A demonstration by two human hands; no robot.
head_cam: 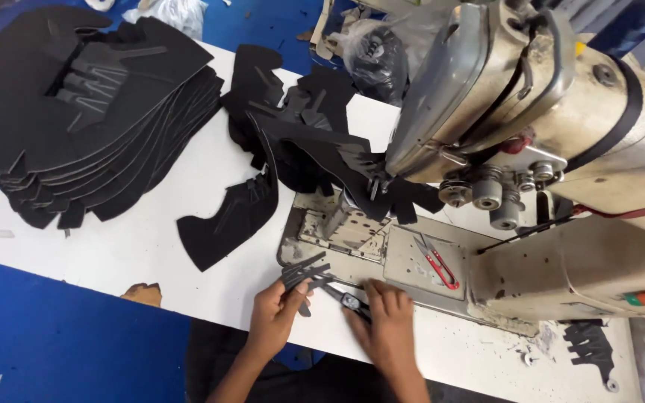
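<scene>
My left hand (274, 313) pinches a small dark grey cut piece (304, 272) with several finger-like strips, held at the front edge of the sewing machine's metal bed (352, 239). My right hand (386, 317) lies just right of it, fingers closed on a black-handled tool (349, 300) whose tip points at the small piece. A chain of black shoe-upper pieces (307, 153) runs from under the machine's needle area back across the white table (151, 246).
A tall stack of black cut uppers (91, 112) fills the table's left. A beige industrial sewing machine (561, 127) stands at right. Red-handled thread snips (442, 269) lie on the bed. A black toothed piece (587, 347) lies at the front right. Blue floor surrounds the table.
</scene>
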